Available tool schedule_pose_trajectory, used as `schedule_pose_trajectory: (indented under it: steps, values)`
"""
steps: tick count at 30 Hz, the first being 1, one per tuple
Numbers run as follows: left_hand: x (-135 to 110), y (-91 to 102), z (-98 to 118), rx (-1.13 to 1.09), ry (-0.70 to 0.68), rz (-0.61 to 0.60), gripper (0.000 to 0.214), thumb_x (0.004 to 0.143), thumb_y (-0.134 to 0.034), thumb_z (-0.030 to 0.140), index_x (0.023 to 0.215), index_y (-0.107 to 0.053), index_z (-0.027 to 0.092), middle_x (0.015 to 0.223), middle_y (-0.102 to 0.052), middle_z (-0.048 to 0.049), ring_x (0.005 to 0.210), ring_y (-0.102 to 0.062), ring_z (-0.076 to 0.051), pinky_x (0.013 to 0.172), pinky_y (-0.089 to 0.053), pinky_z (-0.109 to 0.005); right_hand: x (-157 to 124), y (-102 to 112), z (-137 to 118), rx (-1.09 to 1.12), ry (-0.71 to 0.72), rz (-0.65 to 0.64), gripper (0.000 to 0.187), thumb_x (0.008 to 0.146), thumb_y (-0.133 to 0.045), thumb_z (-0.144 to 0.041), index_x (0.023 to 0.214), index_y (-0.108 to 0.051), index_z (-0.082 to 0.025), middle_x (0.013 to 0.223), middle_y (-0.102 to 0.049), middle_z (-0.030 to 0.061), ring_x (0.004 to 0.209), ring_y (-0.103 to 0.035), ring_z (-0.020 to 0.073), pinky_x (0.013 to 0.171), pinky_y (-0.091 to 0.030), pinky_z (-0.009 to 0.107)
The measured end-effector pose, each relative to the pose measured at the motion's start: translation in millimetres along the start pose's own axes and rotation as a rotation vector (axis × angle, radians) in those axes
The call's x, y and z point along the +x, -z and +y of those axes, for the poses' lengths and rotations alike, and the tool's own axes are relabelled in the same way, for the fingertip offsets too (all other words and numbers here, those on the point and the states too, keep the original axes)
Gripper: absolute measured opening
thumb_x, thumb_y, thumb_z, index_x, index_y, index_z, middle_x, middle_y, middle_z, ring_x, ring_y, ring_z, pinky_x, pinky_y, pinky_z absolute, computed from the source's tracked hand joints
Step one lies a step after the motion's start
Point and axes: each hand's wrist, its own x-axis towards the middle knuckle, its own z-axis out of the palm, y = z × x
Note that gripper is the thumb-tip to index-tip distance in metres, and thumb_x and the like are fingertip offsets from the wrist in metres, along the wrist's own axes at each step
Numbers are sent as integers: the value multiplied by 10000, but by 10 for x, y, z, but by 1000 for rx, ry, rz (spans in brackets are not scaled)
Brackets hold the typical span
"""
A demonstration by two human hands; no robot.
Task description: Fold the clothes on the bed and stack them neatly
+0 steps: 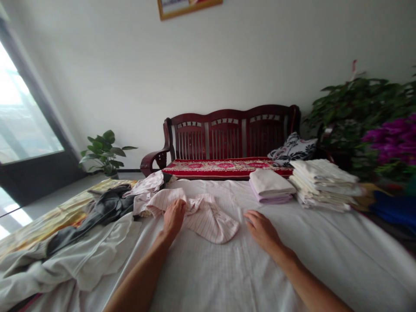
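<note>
A pale pink striped garment (pixel 211 219) lies crumpled on the white cloth (pixel 208 277) covering the table. My left hand (pixel 175 214) has its fingers closed on the garment's left part, which is bunched up around them. Just right of the garment, my right hand (pixel 261 227) hovers over or rests on the cloth, fingers stretched out and holding nothing. A small gap separates it from the garment's edge. Which kind of clothing this is I cannot tell.
Loose clothes, among them a dark grey piece (pixel 108 206) and a white piece (pixel 94 249), are heaped at left. A small folded stack (pixel 271 184) and a taller folded stack (pixel 325 184) stand at back right. Behind is a red wooden bench (pixel 224 138).
</note>
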Motion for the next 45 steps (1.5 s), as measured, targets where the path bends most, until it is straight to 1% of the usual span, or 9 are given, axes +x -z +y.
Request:
schedule_pose_trajectory:
  steps: [3, 6, 10, 17, 22, 26, 34, 40, 45]
  values:
    - [-83, -23, 40, -7, -159, 32, 195, 949, -548, 282, 1106, -653, 234, 1164, -685, -69, 1136, -590, -242, 1010, -401, -366, -2, -8, 12, 1, 19, 4, 357, 880, -459, -177, 1123, -721, -170, 1191, -704, 131, 1123, -640, 247, 1011, -490, 393]
    - [-137, -56, 63, 39, -130, -17, 281, 897, -610, 243, 1175, -649, 258, 1337, -609, -66, 1249, -522, -267, 1077, -351, -395, -2, 10, -11, 3, 48, 17, 342, 914, -435, -200, 1093, -723, -165, 1167, -711, 132, 1103, -647, 242, 991, -497, 383]
    - [-119, -67, 28, 41, 10, -79, 215, 933, -508, 179, 1084, -661, 192, 1222, -650, -96, 1098, -600, -247, 961, -419, -366, -8, 69, -110, -6, 76, 14, 335, 949, -403, -205, 1029, -728, -189, 1100, -732, 102, 1040, -663, 220, 953, -506, 354]
    - [-111, -103, -101, -153, 126, 90, 206, 960, -429, 189, 973, -634, 177, 1016, -680, -93, 966, -623, -223, 857, -447, -327, -38, 91, -233, -52, 128, -5, 320, 983, -413, -244, 1071, -716, -187, 1107, -726, 100, 1040, -654, 232, 944, -514, 375]
    - [-165, -68, -173, -309, 78, 219, 230, 973, -369, 255, 871, -569, 210, 897, -642, -45, 868, -600, -196, 824, -459, -319, -39, 63, -235, -57, 154, -40, 328, 965, -445, -245, 1166, -689, -157, 1176, -704, 125, 1109, -630, 264, 993, -501, 425]
    - [-249, 43, -128, -362, -31, 284, 269, 993, -326, 309, 867, -547, 222, 862, -623, -36, 835, -591, -191, 793, -461, -310, -28, 86, -264, -12, 171, -69, 332, 968, -428, -260, 1129, -710, -190, 1162, -710, 113, 1109, -629, 262, 1002, -495, 436]
    - [-386, 96, 57, -396, -305, 160, 290, 1004, -340, 326, 898, -587, 216, 856, -659, -39, 814, -605, -179, 783, -446, -297, 137, 102, -388, 49, 91, -122, 332, 976, -416, -318, 962, -737, -234, 1069, -729, 87, 1025, -645, 235, 944, -488, 380]
    - [-395, 99, 66, -427, -300, 172, 296, 1007, -343, 325, 906, -597, 214, 871, -669, -44, 817, -607, -176, 802, -453, -292, 306, -14, -677, -79, 28, -139, 154, 879, -577, -303, 830, -697, -220, 934, -732, 76, 931, -632, 244, 819, -465, 337]
    - [-406, 117, 98, -418, -271, 229, 299, 1002, -340, 310, 902, -602, 207, 851, -653, -46, 810, -601, -179, 795, -450, -297, 334, 127, -726, 171, -154, -118, 136, 841, -526, -334, 825, -626, -242, 848, -738, 37, 805, -670, 208, 672, -452, 276]
